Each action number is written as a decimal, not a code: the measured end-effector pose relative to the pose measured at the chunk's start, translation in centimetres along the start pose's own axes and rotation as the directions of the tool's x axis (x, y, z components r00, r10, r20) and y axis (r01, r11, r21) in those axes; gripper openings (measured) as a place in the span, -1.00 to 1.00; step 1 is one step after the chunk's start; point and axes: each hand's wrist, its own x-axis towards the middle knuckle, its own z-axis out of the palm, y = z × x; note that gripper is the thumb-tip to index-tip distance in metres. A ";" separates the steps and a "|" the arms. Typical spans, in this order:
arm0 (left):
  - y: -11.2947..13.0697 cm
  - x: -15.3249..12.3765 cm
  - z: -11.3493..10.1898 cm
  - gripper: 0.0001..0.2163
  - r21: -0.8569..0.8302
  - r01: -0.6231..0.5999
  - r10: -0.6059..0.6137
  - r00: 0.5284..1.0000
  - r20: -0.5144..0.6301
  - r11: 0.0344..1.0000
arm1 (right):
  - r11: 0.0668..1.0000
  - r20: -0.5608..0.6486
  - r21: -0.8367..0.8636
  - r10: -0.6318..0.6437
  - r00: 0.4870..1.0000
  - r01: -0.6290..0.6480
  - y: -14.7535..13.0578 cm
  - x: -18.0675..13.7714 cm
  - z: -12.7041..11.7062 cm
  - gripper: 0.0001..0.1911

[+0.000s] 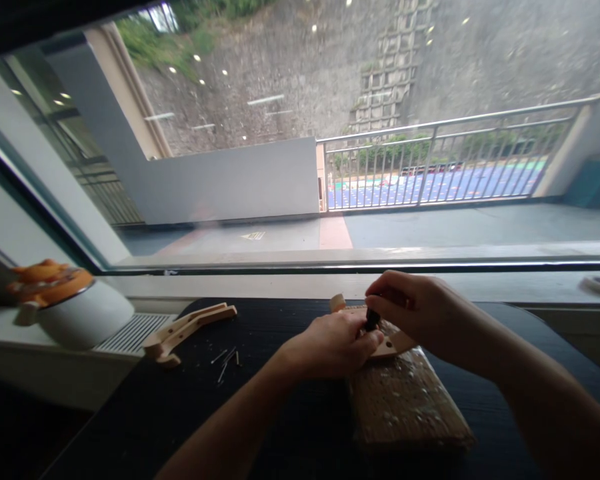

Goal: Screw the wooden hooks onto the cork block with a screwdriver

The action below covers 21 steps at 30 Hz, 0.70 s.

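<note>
Window: the wide pane (260, 187) looks onto a walkway and railing (433, 167).
Bench: black top (145, 420), set against the sill.
Right hand: over the far part of the bench; fingers (403, 290) closed on a black handle (373, 317).
Left hand: just beside the right one (330, 343); thumb and forefinger meet the handle's lower end, but how tightly they close, and on what, I cannot tell.
Brown slab: wrapped in shiny clear film (405, 400), flat on the bench.
White pot: orange-topped (87, 313), at the left end of the sill.
Wooden frame: angled pale bars (195, 327), at the bench's far left.
Drilled wooden piece: under both hands (400, 343), overlapping the slab's far end.
Screws: a few loose (229, 358), just right of the frame.
</note>
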 end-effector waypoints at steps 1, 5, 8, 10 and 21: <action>0.0 0.0 0.0 -0.72 -0.002 -0.010 0.010 1.000 0.004 1.000 | 1.000 -0.008 0.000 0.008 1.000 -0.008 0.0 0.0 0.0 -0.77; -0.2 0.1 0.1 -0.69 -0.006 -0.019 0.019 1.000 0.022 1.000 | 0.999 -0.048 -0.024 0.028 0.998 -0.029 0.0 0.3 0.3 -0.76; -0.5 0.2 0.3 -0.62 0.002 0.014 -0.014 1.000 0.003 1.000 | 0.997 -0.073 -0.050 0.060 0.996 -0.064 -0.3 0.4 0.5 -0.73; -0.6 0.2 0.3 -0.63 -0.008 0.024 -0.024 1.000 0.000 1.000 | 0.995 -0.066 -0.059 0.078 0.995 -0.082 -0.7 0.4 0.4 -0.71; -0.5 0.2 0.3 -0.65 -0.045 0.023 -0.023 1.000 0.014 0.999 | 0.995 0.033 -0.013 -0.100 0.994 0.101 -0.4 -0.1 -0.1 -0.74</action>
